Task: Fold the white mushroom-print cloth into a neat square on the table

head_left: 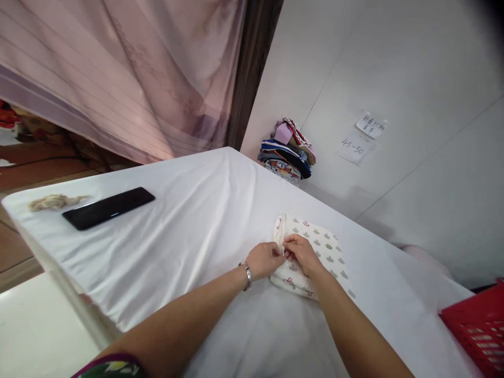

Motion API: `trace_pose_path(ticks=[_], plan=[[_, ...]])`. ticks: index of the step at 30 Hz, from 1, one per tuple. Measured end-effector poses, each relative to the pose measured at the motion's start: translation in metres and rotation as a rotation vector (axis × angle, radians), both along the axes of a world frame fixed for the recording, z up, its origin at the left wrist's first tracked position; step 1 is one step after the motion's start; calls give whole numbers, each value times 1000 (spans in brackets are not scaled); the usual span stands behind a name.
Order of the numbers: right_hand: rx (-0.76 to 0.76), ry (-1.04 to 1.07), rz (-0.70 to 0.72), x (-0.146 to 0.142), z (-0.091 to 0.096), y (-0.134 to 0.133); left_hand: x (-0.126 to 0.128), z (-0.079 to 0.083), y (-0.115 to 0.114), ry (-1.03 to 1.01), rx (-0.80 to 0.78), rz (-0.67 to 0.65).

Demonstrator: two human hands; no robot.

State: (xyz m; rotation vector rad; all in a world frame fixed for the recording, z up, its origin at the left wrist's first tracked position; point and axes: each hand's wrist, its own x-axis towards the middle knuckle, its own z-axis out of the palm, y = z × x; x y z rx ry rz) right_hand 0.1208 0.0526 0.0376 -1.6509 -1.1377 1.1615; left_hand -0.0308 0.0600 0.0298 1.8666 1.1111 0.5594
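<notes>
Head view: both hands at the folded cloth (pixel 326 247), on the white-covered desk (pixel 189 220), right of centre, near the wall-side edge. Left hand (pixel 264 260): fingers curled in, nearly closed, pinching at the cloth's left edge. Right hand (pixel 302 253): thumb and index together, pinching the same edge; fingertips of the two just about meet. Can't make out exactly what bit of fabric sits between them. Both palms hidden; right forearm blocks the cloth's near right corner.

Left sleeve (pixel 114 366) cut off by bottom frame edge, both forearms too. Red basket (pixel 478 328) cropped at right, contents not visible. Clothes pile (pixel 287 149) beyond the desk, its base hidden by the desk edge. Pale rounded thing (pixel 427 260) behind the desk at right, mostly covered, can't ID. Tan tangled item (pixel 53 201) at far left corner, also unclear; black slab (pixel 110 207) just beside it, looks like a phone.

Cloth: off-white, soft, flat, layered, roughly rectangular. Grey animal-like or mushroom-like prints in rows, too small to tell, plus a few red and green outlines.
</notes>
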Motion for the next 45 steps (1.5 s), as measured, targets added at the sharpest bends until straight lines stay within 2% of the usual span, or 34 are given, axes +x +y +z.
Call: trace_pose_path(ticks=[3, 8, 11, 14, 19, 22, 25, 31, 35, 41, 45], plan=[[1, 7, -7, 0, 0, -1, -2, 5, -2, 63, -1, -101], [9, 11, 4, -3, 1, -2, -11, 17, 0, 196, -30, -215], [-14, 49, 38, -3, 4, -1, -14, 18, 4, 216, -71, -259], [-59, 87, 66, 0, 6, 2, -12, 12, 4, 225, -58, -201], [-86, 90, 70, 4, 4, 6, -2, -2, -2, 173, 30, 19], [-88, 96, 89, 6, 4, 6, 1, -6, -5, 157, 35, 73], [-91, 58, 125, 8, 7, 8, 1, -7, -6, 164, 47, 90], [-105, -309, 85, 16, 12, 22, 1, -4, -6, 177, 53, 49], [-152, -419, 73, 20, 10, 36, 2, -4, -7, 175, 74, 47], [-245, -522, 120, 11, 15, 49, 2, -3, -8, 183, 113, 43], [-272, -484, 156, 9, 21, 48, 1, -2, -8, 189, 93, 30]])
